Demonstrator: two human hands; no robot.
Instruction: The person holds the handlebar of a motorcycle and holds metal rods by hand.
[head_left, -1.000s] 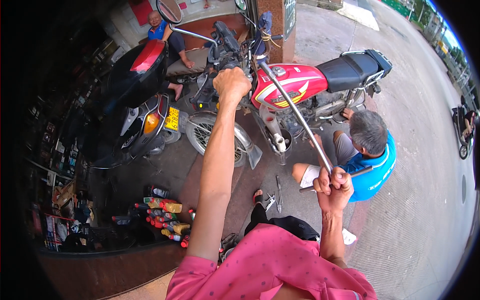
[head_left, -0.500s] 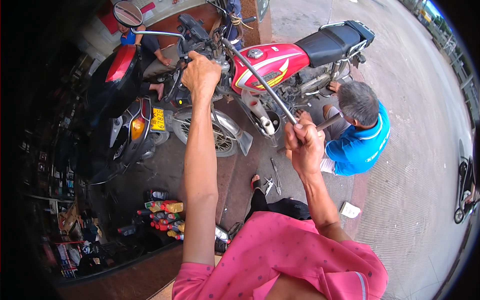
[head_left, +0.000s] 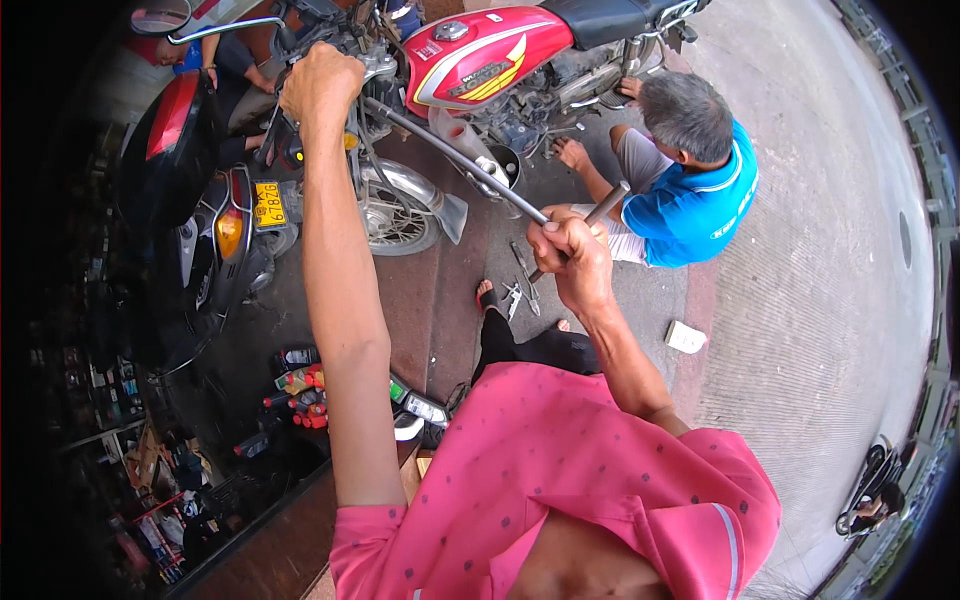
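Note:
My left hand [head_left: 322, 88] is closed at the handlebar of a red motorcycle [head_left: 490, 60]; the grip itself is mostly hidden under my fingers. In my right hand [head_left: 575, 262] is a long steel T-handle wrench [head_left: 455, 155], with my fingers wrapped where its crossbar meets the shaft. Its shaft slants up and left, and the far end lies close to the front fork, below the handlebar. Whether that end is seated on anything, I cannot tell. Below the shaft is the spoked front wheel [head_left: 395, 220] with its silver mudguard.
A person in a blue shirt [head_left: 700, 190] squats right of the motorcycle, hands near its lower side. A black scooter [head_left: 215, 230] stands at left, with another person behind. Tools [head_left: 520, 290] lie on the ground by my feet. Several bottles [head_left: 305, 395] stand lower left, near a white box [head_left: 686, 337] further right.
My view has shifted, so the scene sits higher and further left. The wrench's far end has dropped from handlebar height toward the fork, and its crossbar is steeper. My left hand stays at the handlebar.

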